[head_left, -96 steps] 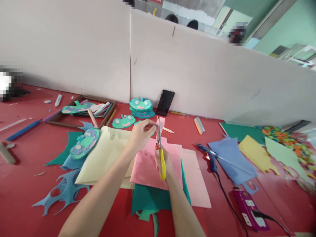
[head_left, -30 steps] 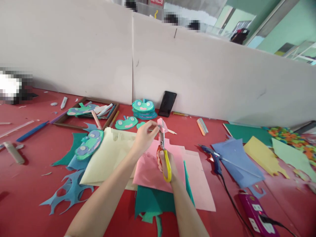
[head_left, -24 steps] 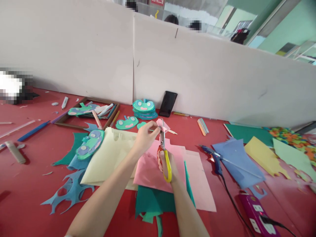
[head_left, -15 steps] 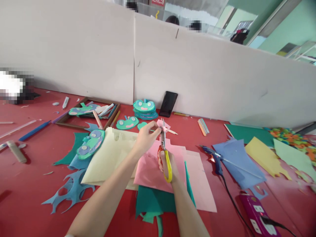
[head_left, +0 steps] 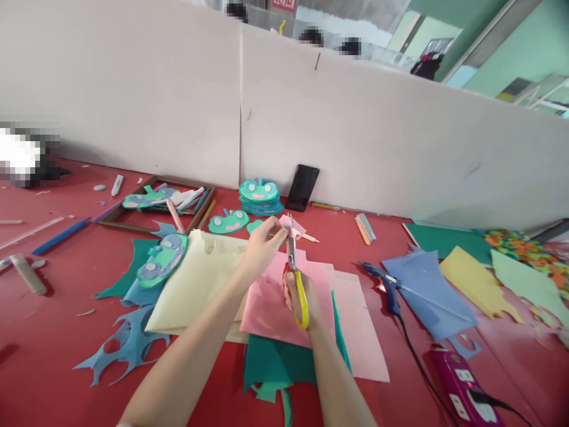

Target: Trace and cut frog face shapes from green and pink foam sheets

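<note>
My left hand [head_left: 265,244] pinches a small piece of pink felt [head_left: 292,226] between thumb and fingertips. Scissors [head_left: 302,299] with a yellow and red handle are gripped in my right hand [head_left: 306,302], their blades pointing away from me at the pink piece. The blades look nearly closed; whether they touch the felt is hard to make out. Below both hands lies a larger pink felt sheet [head_left: 271,314], on top of a dark green sheet [head_left: 278,362]. A cream sheet [head_left: 178,308] is under my left forearm.
Felt frog faces [head_left: 258,191] are stacked by the white partition [head_left: 133,89], near a leaning phone [head_left: 303,187]. On the left is a wooden frame [head_left: 151,225] holding pens. To the right lie a glue gun [head_left: 386,287] with its cord, a purple power strip [head_left: 462,385] and a blue sheet [head_left: 431,290].
Very little differs. The scissor blades seem slightly closer together around the pink piece, and the whole view has shifted a touch; both hands keep their holds.
</note>
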Demonstrator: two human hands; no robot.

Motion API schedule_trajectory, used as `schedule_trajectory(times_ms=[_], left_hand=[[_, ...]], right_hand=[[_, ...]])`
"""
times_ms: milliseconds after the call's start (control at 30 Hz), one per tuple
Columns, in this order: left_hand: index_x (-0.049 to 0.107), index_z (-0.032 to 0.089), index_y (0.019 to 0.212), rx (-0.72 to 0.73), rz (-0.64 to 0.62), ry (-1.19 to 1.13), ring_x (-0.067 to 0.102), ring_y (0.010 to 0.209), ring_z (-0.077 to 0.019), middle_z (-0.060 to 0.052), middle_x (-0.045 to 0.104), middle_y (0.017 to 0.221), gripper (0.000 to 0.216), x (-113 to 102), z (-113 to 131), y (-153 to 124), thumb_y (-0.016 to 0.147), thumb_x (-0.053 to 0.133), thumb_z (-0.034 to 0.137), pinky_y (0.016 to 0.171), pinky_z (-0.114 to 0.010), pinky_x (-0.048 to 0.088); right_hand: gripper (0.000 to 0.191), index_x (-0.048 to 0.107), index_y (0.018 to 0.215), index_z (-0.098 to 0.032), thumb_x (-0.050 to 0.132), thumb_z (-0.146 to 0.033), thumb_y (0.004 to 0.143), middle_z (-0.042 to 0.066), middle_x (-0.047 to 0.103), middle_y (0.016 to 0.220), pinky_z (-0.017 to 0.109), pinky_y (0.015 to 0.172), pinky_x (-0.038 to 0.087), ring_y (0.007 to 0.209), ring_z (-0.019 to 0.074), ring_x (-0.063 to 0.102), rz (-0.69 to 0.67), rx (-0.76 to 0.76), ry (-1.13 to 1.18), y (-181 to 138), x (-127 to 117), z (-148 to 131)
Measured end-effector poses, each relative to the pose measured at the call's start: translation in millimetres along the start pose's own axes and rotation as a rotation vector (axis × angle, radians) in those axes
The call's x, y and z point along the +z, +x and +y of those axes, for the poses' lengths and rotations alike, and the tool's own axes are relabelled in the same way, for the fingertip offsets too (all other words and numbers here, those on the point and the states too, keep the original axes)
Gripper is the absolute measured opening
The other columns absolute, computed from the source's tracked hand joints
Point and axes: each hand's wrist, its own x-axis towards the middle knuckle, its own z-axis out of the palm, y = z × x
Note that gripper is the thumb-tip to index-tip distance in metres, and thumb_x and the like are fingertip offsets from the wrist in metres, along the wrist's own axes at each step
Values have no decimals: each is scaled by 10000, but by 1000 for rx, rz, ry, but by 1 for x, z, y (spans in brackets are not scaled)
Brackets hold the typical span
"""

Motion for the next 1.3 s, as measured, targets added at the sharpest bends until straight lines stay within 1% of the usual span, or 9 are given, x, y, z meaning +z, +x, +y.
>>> schedule_trajectory(times_ms=[233,300,400,467,533,633,800,967,1300], left_hand=[[478,196,669,45,-33,15,578,722,-124,31,551,687,130,-2,0,1,784,514,247,707,-246,448],[485,195,665,40,-39,10,580,728,-128,29,555,685,131,-3,-1,2,780,517,250,712,-250,448],[496,196,670,28,-36,-4,582,757,-140,22,571,702,135,-4,-3,3,782,515,270,716,-259,449],[492,195,664,28,-29,2,569,749,-137,21,569,703,143,-5,-4,3,783,513,271,704,-254,442],[484,194,656,32,-21,21,554,733,-131,22,561,698,145,-5,-3,4,780,513,263,686,-245,430],[493,192,660,32,-2,60,542,726,-127,20,553,699,128,-5,-2,5,769,523,251,666,-235,420],[545,182,711,25,28,100,550,723,-126,3,578,742,100,-6,1,5,770,534,261,648,-229,433],[546,178,714,41,29,98,557,708,-123,0,576,744,108,-6,3,4,774,538,267,637,-226,444],[579,174,740,50,16,81,585,756,-147,-19,635,766,164,-8,4,4,801,522,316,664,-251,459]], right_hand=[[298,544,1136,-170,513,-326,883,73,549,1157,392,814,491,975,206,566,-6,-13,-56,-4,-5,-1],[286,545,1122,-162,513,-320,886,71,564,1117,373,778,503,930,187,579,-14,-20,-68,-3,-4,2],[261,595,919,-144,516,-387,869,27,605,826,246,568,481,666,122,565,-34,-33,-89,-1,-1,6],[319,575,776,-148,529,-459,833,-12,532,626,201,436,378,513,91,473,-50,-58,-117,1,0,6],[361,544,733,-160,525,-514,806,-31,467,554,197,391,307,461,84,408,-59,-84,-135,1,1,5],[394,517,728,-169,504,-558,789,-32,447,550,197,383,284,452,84,389,-35,-107,-127,1,3,1],[392,512,755,-168,498,-557,791,-48,384,537,194,371,261,432,76,342,-79,-44,-84,1,2,6],[413,529,775,-160,488,-571,787,-35,400,571,194,383,275,460,79,351,-70,-90,-98,2,0,18],[380,460,701,-175,507,-540,794,-32,398,568,201,402,248,475,82,341,-56,-106,-158,2,0,11]])
